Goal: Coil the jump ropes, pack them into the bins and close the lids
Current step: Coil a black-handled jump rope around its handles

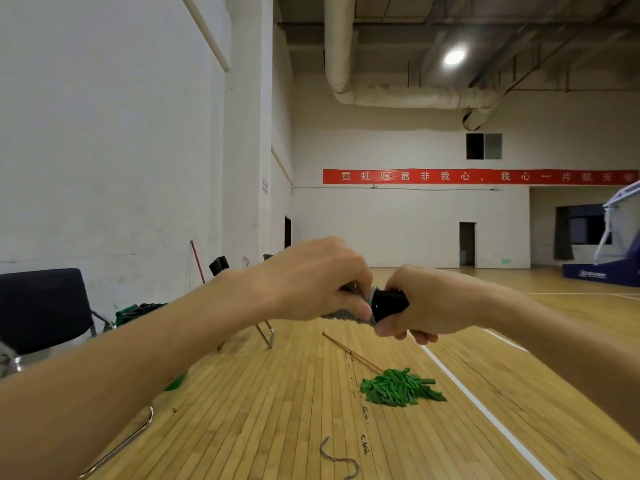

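Above the green mop head on the gym floor, we hold a jump rope in mid-air with both hands close together. Our right hand is clenched round the black handle, and our left hand, fingers curled, grips the grey rope bunched just beside that handle. Nearer to us than the mop head, a loose grey cord lies on the boards. A black chair stands well to the mop head's left.
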The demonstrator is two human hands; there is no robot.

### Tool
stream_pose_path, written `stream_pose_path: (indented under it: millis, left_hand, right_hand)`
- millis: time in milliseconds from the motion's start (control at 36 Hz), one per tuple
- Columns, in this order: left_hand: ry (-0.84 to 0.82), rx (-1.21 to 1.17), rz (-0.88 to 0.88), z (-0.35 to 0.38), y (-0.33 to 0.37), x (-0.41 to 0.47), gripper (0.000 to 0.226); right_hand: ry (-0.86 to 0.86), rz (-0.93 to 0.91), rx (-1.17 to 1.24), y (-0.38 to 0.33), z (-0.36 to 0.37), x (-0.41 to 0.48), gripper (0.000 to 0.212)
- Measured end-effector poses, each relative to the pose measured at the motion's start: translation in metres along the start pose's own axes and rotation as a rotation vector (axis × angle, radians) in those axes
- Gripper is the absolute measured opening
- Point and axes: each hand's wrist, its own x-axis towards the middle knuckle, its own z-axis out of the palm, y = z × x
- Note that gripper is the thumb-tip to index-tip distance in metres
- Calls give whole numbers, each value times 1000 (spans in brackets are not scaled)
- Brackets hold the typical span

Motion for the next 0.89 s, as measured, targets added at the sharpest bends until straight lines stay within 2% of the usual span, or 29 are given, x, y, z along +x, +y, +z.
stream_pose_path:
  millis: [139, 250, 333, 417, 528, 639, 694, 778, 833, 889]
  left_hand:
    - [24, -29, 70, -8, -3, 9, 30]
    - [4, -118, 32, -11, -10, 12, 38]
    - [3, -316, -4, -6, -17, 10, 36]
    - [-72, -553, -46, -3, -24, 6, 31]
    - [-199, -825, -106, 1, -28, 1, 29]
    - [-210, -993, -136, 9, -34, -7, 21]
    - [-202, -1061, -155, 14, -37, -8, 35]
    - [-148, -1317, -208, 29, -44, -10, 50]
    - [-110, -1426, -213, 39, -47, -14, 33]
    - [-66, -1419, -293, 41, -43, -19, 11]
  right_hand:
    - [-86, -55, -96, -10, 4, -2, 15]
    - [-153, -125, -79, -13, 4, -6, 19]
    - [-223, -181, 5, -11, 0, -9, 24]
    - [-294, -245, 78, -8, -5, -11, 26]
    - [-397, -335, 168, -7, -7, -11, 17]
    - [-477, -446, 327, -4, -9, -11, 12]
    - [-475, -484, 405, -2, -10, -11, 12]
    - [-443, -523, 495, -1, -11, -8, 12]
    - [-407, -524, 559, 0, -10, -5, 9]
    - [-337, -491, 609, 1, -9, -2, 11]
